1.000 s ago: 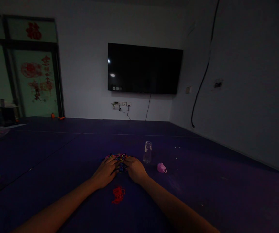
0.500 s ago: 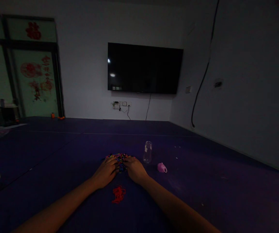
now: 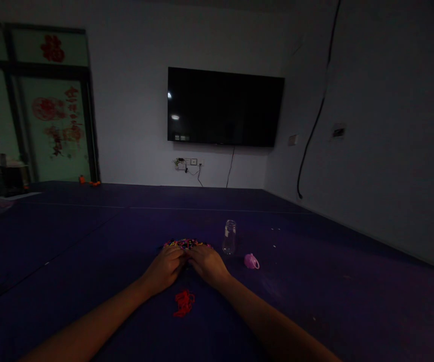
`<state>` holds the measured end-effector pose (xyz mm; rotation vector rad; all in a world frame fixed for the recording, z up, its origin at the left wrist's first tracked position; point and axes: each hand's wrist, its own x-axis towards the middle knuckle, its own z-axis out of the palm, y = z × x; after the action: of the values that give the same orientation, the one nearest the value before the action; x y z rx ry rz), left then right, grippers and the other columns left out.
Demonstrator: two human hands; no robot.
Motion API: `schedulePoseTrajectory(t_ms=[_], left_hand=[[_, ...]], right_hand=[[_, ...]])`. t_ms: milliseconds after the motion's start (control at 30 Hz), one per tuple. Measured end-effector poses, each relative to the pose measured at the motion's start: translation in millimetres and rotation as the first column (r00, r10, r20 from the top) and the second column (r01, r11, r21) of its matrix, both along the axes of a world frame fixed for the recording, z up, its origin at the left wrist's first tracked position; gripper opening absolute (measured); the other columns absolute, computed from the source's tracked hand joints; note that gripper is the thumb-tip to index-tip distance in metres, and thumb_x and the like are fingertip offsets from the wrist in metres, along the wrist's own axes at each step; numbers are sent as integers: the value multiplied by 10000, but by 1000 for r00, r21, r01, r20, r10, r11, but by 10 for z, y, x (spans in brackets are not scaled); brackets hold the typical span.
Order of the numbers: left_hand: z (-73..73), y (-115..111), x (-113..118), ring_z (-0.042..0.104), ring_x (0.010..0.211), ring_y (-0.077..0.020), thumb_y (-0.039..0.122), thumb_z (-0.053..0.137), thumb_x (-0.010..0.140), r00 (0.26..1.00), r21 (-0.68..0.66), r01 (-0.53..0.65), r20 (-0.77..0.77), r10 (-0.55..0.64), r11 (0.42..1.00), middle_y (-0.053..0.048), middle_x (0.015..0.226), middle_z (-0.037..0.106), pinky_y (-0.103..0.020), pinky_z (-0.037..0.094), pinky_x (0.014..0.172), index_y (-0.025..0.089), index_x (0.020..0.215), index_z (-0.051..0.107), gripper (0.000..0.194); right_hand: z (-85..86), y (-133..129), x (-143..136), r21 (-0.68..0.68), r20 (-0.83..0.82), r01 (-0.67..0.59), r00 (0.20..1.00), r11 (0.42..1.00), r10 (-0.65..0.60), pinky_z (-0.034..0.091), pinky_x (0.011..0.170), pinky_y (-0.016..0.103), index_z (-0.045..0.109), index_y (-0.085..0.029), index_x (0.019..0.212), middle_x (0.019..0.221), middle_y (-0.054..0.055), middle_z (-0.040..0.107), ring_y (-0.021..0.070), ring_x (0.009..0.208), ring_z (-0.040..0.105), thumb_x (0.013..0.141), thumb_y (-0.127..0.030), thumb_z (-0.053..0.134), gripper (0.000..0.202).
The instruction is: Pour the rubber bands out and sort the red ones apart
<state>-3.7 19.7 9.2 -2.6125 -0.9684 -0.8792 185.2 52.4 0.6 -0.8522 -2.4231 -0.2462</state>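
Note:
A pile of small multicoloured elastic bands (image 3: 184,242) lies on the dark purple surface, partly covered by my hands. My left hand (image 3: 166,266) reaches into its near left side, fingers bent inward and closed on some of the bands. From the right comes my right hand (image 3: 208,264), its fingers curled down into the same bands. The two hands meet at the fingertips, which are mostly hidden. Closer to me, between my forearms, sits a small heap of red elastic bands (image 3: 184,302), apart from both hands.
To the right of the pile stands a clear bottle (image 3: 229,239), upright and without a lid. Beside it lies a pink cap with a loop (image 3: 251,261). White specks dot the purple surface (image 3: 295,281). A television (image 3: 224,108) hangs on the far wall.
My hands have drawn together over the near side of the pile, closing the gap between them and covering bands that showed there. The bottle, cap and red heap have stayed put.

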Motion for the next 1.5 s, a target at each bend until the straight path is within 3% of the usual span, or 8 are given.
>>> schedulePoseTrajectory(t_ms=[200, 400, 600, 733, 933, 1033, 1233, 1500], left_hand=[[-49, -38, -23, 606, 857, -206, 178, 405, 873, 997, 51, 47, 65, -50, 998, -94, 861, 658, -382, 503, 813, 177, 814, 662, 263], [-26, -75, -127, 617, 932, -220, 206, 411, 836, 957, 77, -117, 274, 92, 990, -93, 986, 675, -392, 496, 868, 194, 841, 652, 242], [28, -63, -131, 630, 871, -201, 230, 392, 861, 940, 54, -144, 320, 119, 988, -81, 911, 678, -342, 513, 815, 189, 798, 629, 249], [11, -52, -105, 626, 842, -196, 226, 396, 864, 961, 42, -124, 256, 109, 991, -71, 876, 678, -337, 504, 796, 192, 790, 631, 249], [-22, 3, -104, 612, 867, -209, 229, 400, 882, 977, -23, -119, 174, 121, 993, -73, 884, 672, -360, 481, 832, 193, 828, 633, 242], [-52, 33, -111, 606, 864, -213, 216, 434, 876, 985, -46, -117, 121, 122, 992, -71, 875, 664, -367, 472, 842, 195, 850, 637, 205], [-107, 66, -83, 598, 863, -207, 146, 448, 848, 994, -23, -92, 60, 93, 996, -60, 855, 650, -377, 466, 851, 192, 837, 637, 195], [-55, 50, -31, 580, 912, -207, 118, 448, 841, 999, -67, -40, 23, 42, 997, -62, 927, 643, -376, 467, 841, 190, 910, 631, 208]], right_hand=[[4, -7, -5, 6, 51, -65, 997, 998, 65, 469, 825, 283, 645, -185, 1017, 988, 74, 685, 178, 921, 623, 886, -126, 441, 250], [19, -151, -28, 148, -10, -154, 987, 977, 157, 471, 689, 271, 595, -163, 974, 881, 83, 661, 174, 794, 611, 920, -210, 380, 226], [-21, -304, -76, 226, 281, -366, 912, 903, 299, 374, 492, 265, 547, -191, 792, 692, 45, 580, 153, 551, 504, 841, -329, 400, 207], [-19, -334, -109, 195, 347, -382, 888, 903, 301, 339, 480, 263, 549, -191, 767, 685, 40, 581, 147, 533, 494, 795, -358, 439, 201], [54, -310, -30, 97, 153, -230, 965, 968, 214, 354, 551, 259, 570, -182, 773, 721, 37, 617, 155, 631, 553, 811, -270, 425, 174], [77, -233, 18, 16, -33, 15, 999, 1000, -15, 363, 599, 256, 584, -175, 760, 725, 43, 630, 158, 677, 578, 841, -209, 403, 202], [102, -58, 42, -224, -107, 427, 883, 876, -458, 391, 722, 264, 648, -165, 811, 857, 83, 673, 190, 855, 599, 888, -188, 377, 282], [59, -10, 15, -252, 6, 421, 901, 871, -434, 381, 869, 331, 648, -168, 1014, 1039, 102, 657, 227, 1025, 553, 930, -215, 339, 323]])
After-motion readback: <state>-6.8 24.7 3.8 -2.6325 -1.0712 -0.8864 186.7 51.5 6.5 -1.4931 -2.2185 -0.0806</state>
